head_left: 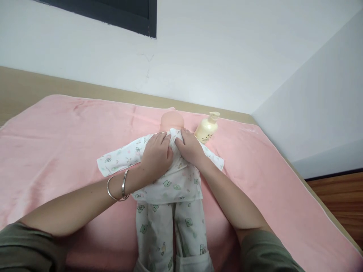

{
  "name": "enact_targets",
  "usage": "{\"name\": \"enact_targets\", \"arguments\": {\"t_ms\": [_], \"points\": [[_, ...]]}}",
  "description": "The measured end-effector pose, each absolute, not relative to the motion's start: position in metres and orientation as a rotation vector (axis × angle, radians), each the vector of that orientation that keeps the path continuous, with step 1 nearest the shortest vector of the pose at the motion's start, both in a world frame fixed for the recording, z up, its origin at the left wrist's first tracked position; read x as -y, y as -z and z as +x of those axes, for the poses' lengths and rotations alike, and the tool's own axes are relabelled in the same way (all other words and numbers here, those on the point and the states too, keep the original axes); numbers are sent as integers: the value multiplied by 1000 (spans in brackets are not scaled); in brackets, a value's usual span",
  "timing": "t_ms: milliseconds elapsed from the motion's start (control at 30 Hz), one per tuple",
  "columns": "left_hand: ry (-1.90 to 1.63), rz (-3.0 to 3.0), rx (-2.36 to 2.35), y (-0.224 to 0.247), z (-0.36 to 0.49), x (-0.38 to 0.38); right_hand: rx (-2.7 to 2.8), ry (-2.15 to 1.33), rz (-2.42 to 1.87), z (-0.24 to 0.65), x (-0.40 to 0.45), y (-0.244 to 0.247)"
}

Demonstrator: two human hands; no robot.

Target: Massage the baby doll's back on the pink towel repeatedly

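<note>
A baby doll (172, 121) lies on its back, its head toward the wall. It wears a white long-sleeved baby shirt (178, 185) with small green bear prints, sleeves spread to both sides. Matching baby trousers (188, 223) cover its legs. On the left of the chest, my left hand (157, 155) is closed on the shirt near the collar. Opposite it, my right hand (190, 147) has its thumb and fingers at the collar cloth, which bunches up between the two hands. The fingertips are partly hidden in the fabric.
A pale yellow pump bottle (208, 128) stands by the doll's shoulder at the right. Pink cloth (70, 151) lies under everything on a light wooden surface (25, 85). A white wall (198, 56) rises behind, with a dark frame (127, 17) above.
</note>
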State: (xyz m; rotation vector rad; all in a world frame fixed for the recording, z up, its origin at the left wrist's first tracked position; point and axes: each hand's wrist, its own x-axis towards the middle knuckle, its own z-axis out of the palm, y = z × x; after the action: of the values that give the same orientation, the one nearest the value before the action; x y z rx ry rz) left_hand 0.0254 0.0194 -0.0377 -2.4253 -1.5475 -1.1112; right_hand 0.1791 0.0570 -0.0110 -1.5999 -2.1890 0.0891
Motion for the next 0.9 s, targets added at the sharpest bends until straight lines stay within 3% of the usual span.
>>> {"name": "enact_targets", "arguments": {"t_ms": [300, 533, 900], "points": [[1128, -2519, 1674, 39, 17, -44, 2272, 146, -1560, 162, -19, 19], [1181, -2467, 1671, 45, 20, -40, 2229, -69, -1511, 171, -44, 18], [1172, -2453, 1655, 47, 20, -41, 2184, -51, -1528, 170, -46, 21]]}}
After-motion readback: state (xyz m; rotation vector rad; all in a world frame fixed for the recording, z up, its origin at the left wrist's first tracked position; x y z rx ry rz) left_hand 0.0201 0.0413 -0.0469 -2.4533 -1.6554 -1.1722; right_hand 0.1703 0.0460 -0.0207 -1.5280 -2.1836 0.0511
